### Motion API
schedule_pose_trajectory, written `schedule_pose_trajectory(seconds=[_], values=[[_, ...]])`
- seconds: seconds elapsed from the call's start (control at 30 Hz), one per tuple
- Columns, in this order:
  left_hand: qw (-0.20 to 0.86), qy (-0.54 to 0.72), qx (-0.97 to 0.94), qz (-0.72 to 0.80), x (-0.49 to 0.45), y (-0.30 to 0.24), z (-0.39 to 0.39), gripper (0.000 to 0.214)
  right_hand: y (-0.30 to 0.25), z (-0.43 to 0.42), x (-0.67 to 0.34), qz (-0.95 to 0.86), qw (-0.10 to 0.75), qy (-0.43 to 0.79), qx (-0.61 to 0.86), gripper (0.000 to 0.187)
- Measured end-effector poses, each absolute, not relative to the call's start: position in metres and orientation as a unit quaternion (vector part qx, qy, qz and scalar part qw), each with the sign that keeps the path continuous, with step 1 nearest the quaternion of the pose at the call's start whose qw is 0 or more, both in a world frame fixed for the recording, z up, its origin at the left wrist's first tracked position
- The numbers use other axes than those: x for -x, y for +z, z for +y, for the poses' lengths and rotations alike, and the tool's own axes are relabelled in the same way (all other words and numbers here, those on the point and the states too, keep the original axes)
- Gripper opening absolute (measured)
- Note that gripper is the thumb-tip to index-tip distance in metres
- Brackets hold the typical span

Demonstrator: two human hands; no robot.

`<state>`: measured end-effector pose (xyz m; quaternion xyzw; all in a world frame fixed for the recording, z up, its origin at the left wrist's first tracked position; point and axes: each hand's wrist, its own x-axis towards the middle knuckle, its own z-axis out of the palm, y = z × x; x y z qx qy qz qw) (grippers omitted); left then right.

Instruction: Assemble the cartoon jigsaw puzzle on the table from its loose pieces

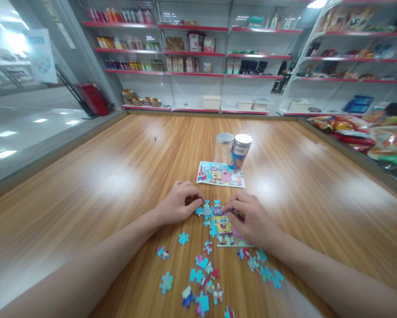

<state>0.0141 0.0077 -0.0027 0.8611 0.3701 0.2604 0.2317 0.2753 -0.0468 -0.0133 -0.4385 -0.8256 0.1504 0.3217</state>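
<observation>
A partly joined jigsaw puzzle, with a yellow cartoon sponge figure on it, lies on the wooden table. My left hand rests at its upper left, thumb and index finger pinched at a light blue puzzle piece. From the right, my right hand reaches over the puzzle and covers part of it. Its fingers are bent and close together at the upper edge of the joined part, gripping a puzzle piece mostly hidden beneath them. Loose puzzle pieces lie scattered nearer me, with more below my right wrist.
Behind the puzzle lies a printed picture sheet. A clear jar and a printed can, both silver-lidded, stand at its back edge. Bagged goods are beyond the table's right edge. Stocked shelves line the back.
</observation>
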Motion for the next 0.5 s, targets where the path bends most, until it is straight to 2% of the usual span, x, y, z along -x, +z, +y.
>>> schedule_pose_trajectory(seconds=[0.33, 0.5], values=[[0.242, 0.196, -0.906, 0.286, -0.002, 0.010, 0.010, 0.021, -0.012, -0.048, -0.275, -0.824, 0.318, 0.156, 0.442, 0.019], [0.243, 0.192, -0.914, 0.264, 0.002, 0.007, 0.014, 0.013, -0.010, -0.048, -0.274, -0.825, 0.316, 0.153, 0.443, 0.019]])
